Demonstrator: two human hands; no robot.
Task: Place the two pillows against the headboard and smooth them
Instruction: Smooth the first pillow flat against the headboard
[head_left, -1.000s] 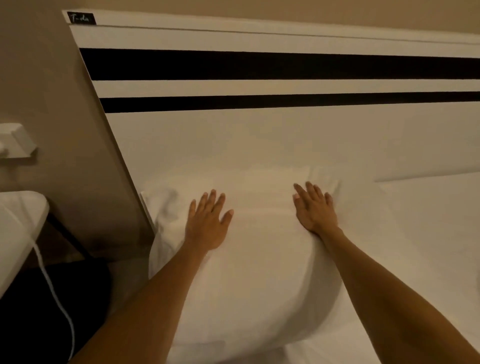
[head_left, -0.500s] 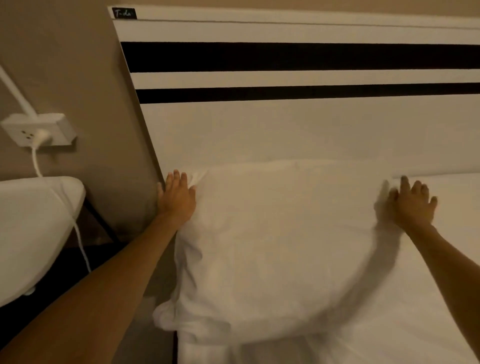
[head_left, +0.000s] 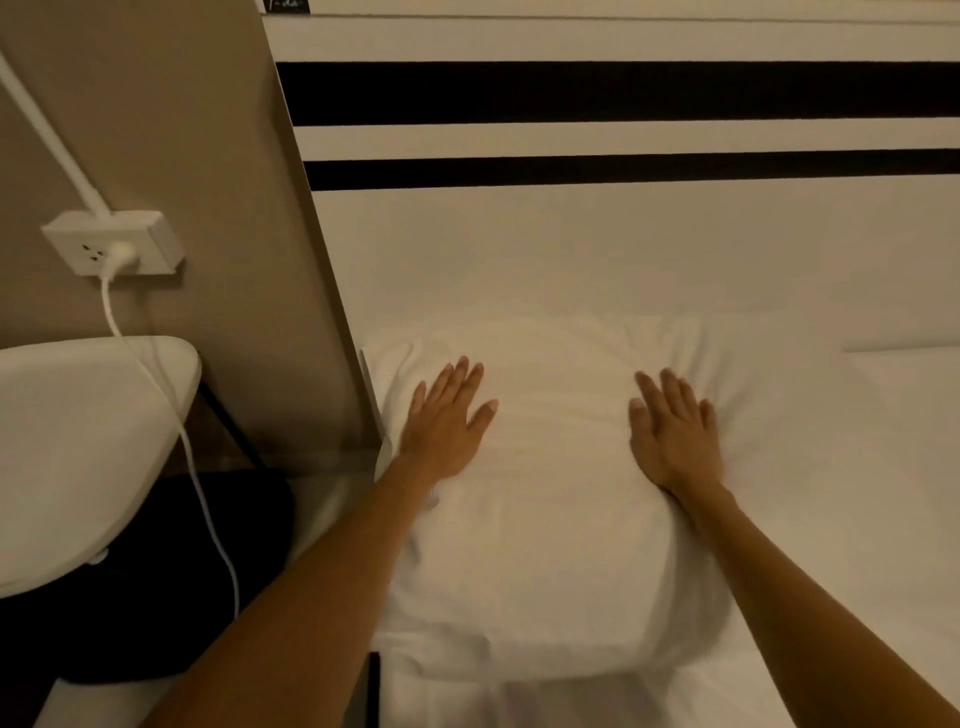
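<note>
A white pillow (head_left: 561, 519) lies flat on the bed with its far edge against the white headboard (head_left: 597, 249), which has two black stripes. My left hand (head_left: 447, 421) rests palm down on the pillow's left part, fingers spread. My right hand (head_left: 672, 431) presses flat on its right part and dents the fabric there. Neither hand grips anything. At the right edge, the corner of another white shape (head_left: 914, 374), perhaps the second pillow, lies against the headboard.
A white sheet (head_left: 857, 597) covers the bed to the right. Left of the bed stand a white chair (head_left: 78, 447) and a dark floor area. A wall socket (head_left: 111, 249) holds a plug whose white cable (head_left: 202, 499) hangs down beside the bed.
Both hands have come in from the pillow's left and right ends and now lie flat on its top. The view has shifted slightly to the left.
</note>
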